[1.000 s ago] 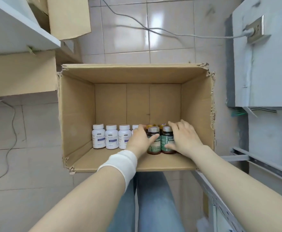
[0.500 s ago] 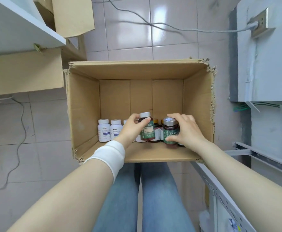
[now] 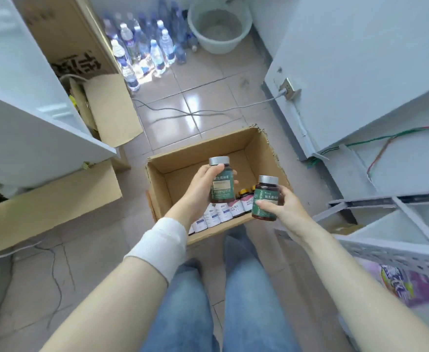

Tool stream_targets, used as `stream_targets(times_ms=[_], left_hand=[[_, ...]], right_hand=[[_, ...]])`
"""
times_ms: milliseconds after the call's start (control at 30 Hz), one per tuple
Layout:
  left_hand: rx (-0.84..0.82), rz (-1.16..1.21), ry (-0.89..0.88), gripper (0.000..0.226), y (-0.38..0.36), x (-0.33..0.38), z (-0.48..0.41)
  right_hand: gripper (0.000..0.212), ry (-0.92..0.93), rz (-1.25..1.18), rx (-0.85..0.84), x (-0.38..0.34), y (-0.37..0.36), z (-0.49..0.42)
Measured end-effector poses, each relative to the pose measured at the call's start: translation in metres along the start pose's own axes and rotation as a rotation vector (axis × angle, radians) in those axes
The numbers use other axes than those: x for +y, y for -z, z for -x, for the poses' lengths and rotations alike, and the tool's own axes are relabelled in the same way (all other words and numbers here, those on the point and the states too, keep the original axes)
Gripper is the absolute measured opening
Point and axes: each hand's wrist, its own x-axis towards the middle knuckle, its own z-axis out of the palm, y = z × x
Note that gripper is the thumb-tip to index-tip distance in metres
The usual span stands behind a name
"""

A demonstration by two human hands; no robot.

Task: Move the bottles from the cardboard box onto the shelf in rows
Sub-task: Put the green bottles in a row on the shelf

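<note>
Fingers (image 3: 208, 174) grip two bottles (image 3: 222, 189), above box rim (image 3: 203, 148).

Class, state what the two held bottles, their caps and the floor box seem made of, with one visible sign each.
Left bottle and right bottle: dark brown, glossy shoulders; glass or plastic, unclear. Caps: silvery, dull sheen; metal or metallised plastic. Cardboard box: matt brown card, ragged torn rim.

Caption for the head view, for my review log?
Left hand and right hand each hold a green-labelled bottle above the cardboard box; white bottles sit inside.
</note>
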Motion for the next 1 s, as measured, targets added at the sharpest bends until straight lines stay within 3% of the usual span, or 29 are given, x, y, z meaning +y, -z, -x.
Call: stream_targets(times_ms=[233,467,567,700,833,1000], left_hand=[[-0.345,-0.222,-0.151,0.026,-0.051,0.059,0.106],[-0.643,-0.322,-0.244,0.020,-0.145,0.054,0.213],[-0.786,-0.348,-0.244,0.019,-0.191,0.032,0.267],[-0.933,-0.411,-0.287,0.019,-0.250,-0.015,0.349],[-1.039,-0.375,-0.297,0.021,-0.303,-0.080,0.445],[-1.200,-0.454,-0.302,0.021,-0.363,-0.160,0.555]], right_hand=[[0.044,0.126,-0.482,0.167,0.006,-0.010,0.141],[0.041,0.313,-0.669,0.373,0.042,0.032,0.274],[0.072,0.369,-0.701,0.444,0.072,0.055,0.340],[0.065,0.445,-0.771,0.527,0.128,0.082,0.437],[0.090,0.562,-0.770,0.595,0.200,0.106,0.543],[0.087,0.654,-0.772,0.768,0.278,0.141,0.660]])
